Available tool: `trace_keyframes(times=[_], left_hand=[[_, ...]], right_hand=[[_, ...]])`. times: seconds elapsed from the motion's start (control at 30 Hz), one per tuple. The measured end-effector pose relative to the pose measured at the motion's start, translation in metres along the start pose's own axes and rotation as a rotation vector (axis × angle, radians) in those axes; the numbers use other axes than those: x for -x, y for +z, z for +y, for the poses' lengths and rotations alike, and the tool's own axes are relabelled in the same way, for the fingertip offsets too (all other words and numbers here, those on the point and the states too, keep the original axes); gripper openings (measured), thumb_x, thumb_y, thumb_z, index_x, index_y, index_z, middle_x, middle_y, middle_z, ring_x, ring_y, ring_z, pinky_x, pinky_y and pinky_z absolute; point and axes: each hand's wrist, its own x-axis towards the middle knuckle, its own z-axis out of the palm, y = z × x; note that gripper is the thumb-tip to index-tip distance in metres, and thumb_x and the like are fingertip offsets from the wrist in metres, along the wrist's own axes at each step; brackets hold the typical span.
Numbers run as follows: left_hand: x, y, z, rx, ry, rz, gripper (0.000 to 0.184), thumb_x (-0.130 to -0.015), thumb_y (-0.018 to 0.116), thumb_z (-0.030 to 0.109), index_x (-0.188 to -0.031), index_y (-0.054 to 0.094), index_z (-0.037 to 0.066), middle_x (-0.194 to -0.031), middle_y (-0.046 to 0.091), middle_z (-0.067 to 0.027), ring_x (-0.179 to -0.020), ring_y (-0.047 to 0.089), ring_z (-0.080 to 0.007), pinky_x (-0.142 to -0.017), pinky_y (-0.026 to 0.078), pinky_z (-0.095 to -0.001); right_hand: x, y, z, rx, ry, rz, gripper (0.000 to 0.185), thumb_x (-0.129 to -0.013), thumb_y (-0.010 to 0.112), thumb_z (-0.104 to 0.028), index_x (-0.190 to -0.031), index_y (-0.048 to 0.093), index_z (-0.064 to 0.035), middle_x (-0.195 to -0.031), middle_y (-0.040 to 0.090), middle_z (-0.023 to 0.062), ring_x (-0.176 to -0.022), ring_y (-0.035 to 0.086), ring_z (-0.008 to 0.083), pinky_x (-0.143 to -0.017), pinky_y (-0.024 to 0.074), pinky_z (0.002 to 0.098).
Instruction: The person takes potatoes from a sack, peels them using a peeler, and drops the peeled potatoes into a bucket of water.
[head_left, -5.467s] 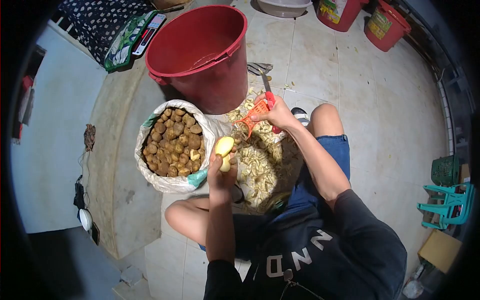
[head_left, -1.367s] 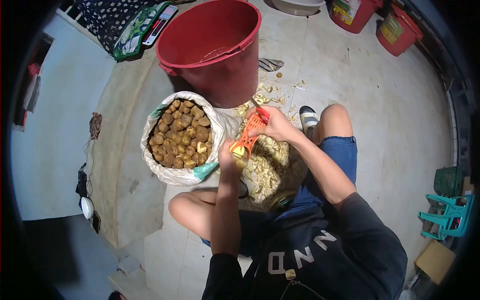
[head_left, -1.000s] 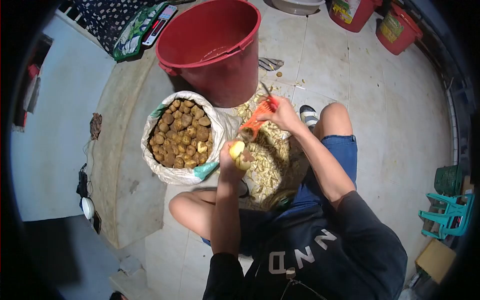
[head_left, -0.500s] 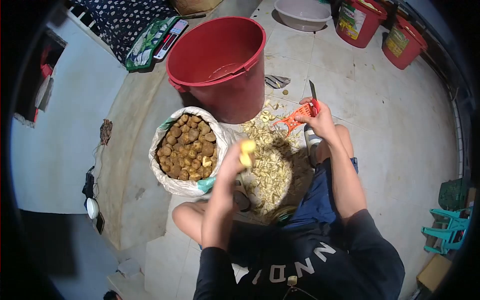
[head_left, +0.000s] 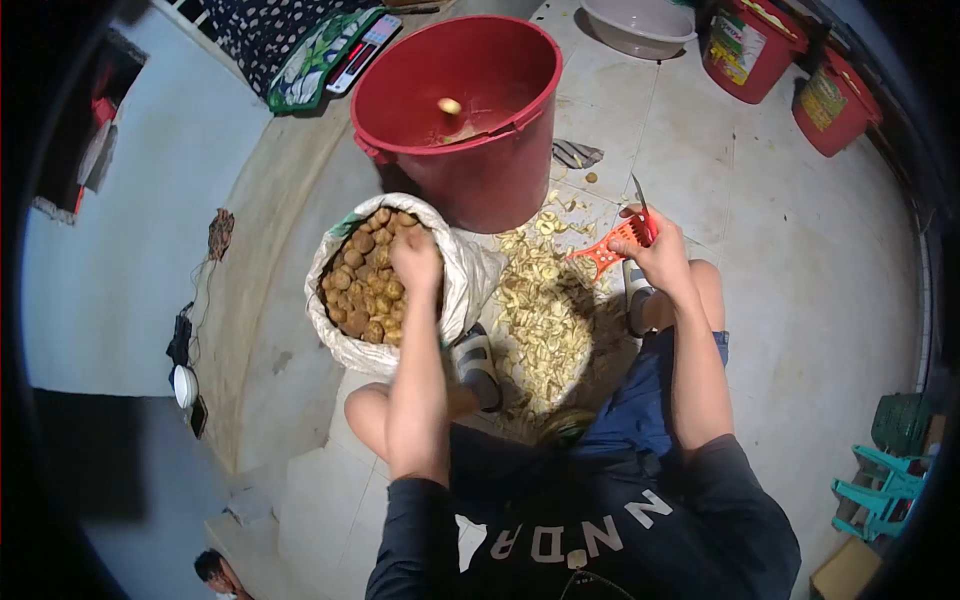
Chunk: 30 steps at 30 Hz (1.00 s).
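Observation:
My left hand [head_left: 416, 260] reaches into a white woven sack [head_left: 465, 290] of unpeeled brown potatoes [head_left: 365, 285]. Its fingers point down among the potatoes and are mostly hidden, so a grip cannot be made out. On the right, my right hand [head_left: 660, 250] is closed around an orange perforated peeler [head_left: 608, 248] and a knife [head_left: 642, 195] with a red handle, blade pointing up. Inside the big red bucket [head_left: 490, 185] a pale peeled potato [head_left: 450, 106] shows, apparently in mid-air. Peelings [head_left: 545, 330] lie thickly on the floor between my feet.
A striped cloth [head_left: 577, 154] and a small potato [head_left: 591, 177] lie right of the bucket. Behind are a pale basin [head_left: 640, 38], two smaller red buckets [head_left: 745, 55] and a digital scale [head_left: 364, 52]. Turquoise stools [head_left: 880, 490] stand far right. Another person [head_left: 218, 575] is at lower left.
My left hand let go of the peeled potato, which is now within the red bucket, and moved left into the sack. My right hand still holds the peeler and knife. The whole view shifted slightly.

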Motion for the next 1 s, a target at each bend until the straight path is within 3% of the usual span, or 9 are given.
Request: trace_keyframes(times=[0.17, 0.4, 0.47, 0.5, 0.53, 0.6, 0.8, 0.97, 1.0], left_hand=[[0.139, 0.023, -0.037, -0.328, 0.129, -0.302, 0.058, -0.077, 0.069, 0.029, -0.122, 0.053, -0.003, -0.131, 0.045, -0.0304, -0.119, 0.043, -0.0467, -0.1, 0.038, -0.0526], [0.145, 0.032, -0.056, -0.452, 0.065, -0.575, 0.053, -0.073, 0.069, 0.024, -0.118, 0.06, -0.003, -0.124, 0.05, -0.0297, -0.119, 0.047, -0.0426, -0.098, 0.041, -0.0484], [0.092, 0.011, -0.044, -0.262, -0.29, -0.704, 0.039, -0.077, 0.064, 0.019, -0.111, 0.063, -0.001, -0.114, 0.059, -0.0255, -0.11, 0.056, -0.0384, -0.092, 0.046, -0.0438], [0.079, 0.015, -0.061, -0.251, -0.083, -0.297, 0.028, -0.08, 0.057, 0.012, -0.105, 0.063, 0.001, -0.097, 0.063, -0.0202, -0.095, 0.061, -0.0374, -0.085, 0.049, -0.0427], [0.06, -0.01, -0.037, -0.256, -0.081, -0.269, 0.023, -0.081, 0.055, 0.01, -0.102, 0.061, 0.003, -0.096, 0.059, -0.0183, -0.097, 0.057, -0.0388, -0.086, 0.047, -0.0459], [0.033, -0.01, -0.054, -0.543, 0.05, -0.223, 0.037, -0.079, 0.062, 0.014, -0.114, 0.058, 0.005, -0.108, 0.053, -0.0189, -0.113, 0.047, -0.0375, -0.093, 0.044, -0.0478], [0.003, 0.003, -0.038, -0.691, -0.317, -0.658, 0.062, -0.079, 0.065, 0.017, -0.137, 0.046, 0.009, -0.13, 0.052, -0.023, -0.123, 0.047, -0.0415, -0.1, 0.043, -0.048], [0.025, -0.006, -0.079, -0.72, -0.254, -0.622, 0.065, -0.077, 0.069, 0.017, -0.136, 0.045, 0.004, -0.117, 0.061, -0.0257, -0.107, 0.059, -0.0443, -0.096, 0.047, -0.0452], [0.031, -0.018, -0.079, -0.436, -0.176, -0.53, 0.055, -0.079, 0.068, 0.014, -0.13, 0.049, 0.003, -0.105, 0.064, -0.0228, -0.099, 0.063, -0.0388, -0.086, 0.051, -0.0435]], right_hand=[[0.001, 0.007, -0.005, 0.057, 0.017, -0.074, 0.04, -0.073, 0.082, -0.01, -0.104, 0.061, 0.0007, -0.078, 0.066, 0.0078, -0.07, 0.058, 0.013, -0.068, 0.0498, 0.0289], [-0.004, 0.025, -0.007, 0.119, 0.018, -0.112, 0.038, -0.074, 0.081, -0.01, -0.105, 0.061, -0.0003, -0.077, 0.065, 0.0085, -0.069, 0.058, 0.0132, -0.066, 0.0493, 0.0293], [-0.003, 0.022, -0.007, 0.143, 0.015, -0.099, 0.038, -0.074, 0.081, -0.01, -0.105, 0.061, -0.0004, -0.076, 0.065, 0.0092, -0.068, 0.058, 0.0138, -0.066, 0.0492, 0.0297], [-0.002, 0.022, -0.016, 0.19, -0.004, -0.107, 0.038, -0.074, 0.081, -0.011, -0.105, 0.061, -0.0008, -0.075, 0.065, 0.0101, -0.067, 0.058, 0.0151, -0.066, 0.0491, 0.0302], [-0.001, 0.022, -0.021, 0.237, -0.025, -0.113, 0.038, -0.074, 0.081, -0.012, -0.105, 0.061, -0.0012, -0.074, 0.065, 0.0109, -0.065, 0.058, 0.0165, -0.066, 0.0491, 0.0308], [0.0, 0.024, -0.02, 0.262, -0.017, -0.115, 0.038, -0.074, 0.081, -0.013, -0.105, 0.061, -0.0015, -0.074, 0.065, 0.012, -0.065, 0.059, 0.0185, -0.066, 0.049, 0.0316], [-0.006, 0.025, -0.014, 0.278, -0.006, -0.128, 0.038, -0.074, 0.081, -0.015, -0.104, 0.061, -0.0016, -0.074, 0.064, 0.0169, -0.066, 0.06, 0.0301, -0.065, 0.048, 0.0366], [-0.01, 0.022, -0.008, 0.263, 0.026, -0.144, 0.038, -0.074, 0.081, -0.016, -0.103, 0.061, -0.0023, -0.076, 0.065, 0.0179, -0.067, 0.06, 0.0323, -0.066, 0.0478, 0.0378], [-0.01, 0.023, -0.005, 0.272, -0.01, -0.152, 0.039, -0.074, 0.081, -0.017, -0.103, 0.061, -0.0025, -0.077, 0.065, 0.018, -0.067, 0.06, 0.0323, -0.066, 0.0476, 0.0381]])
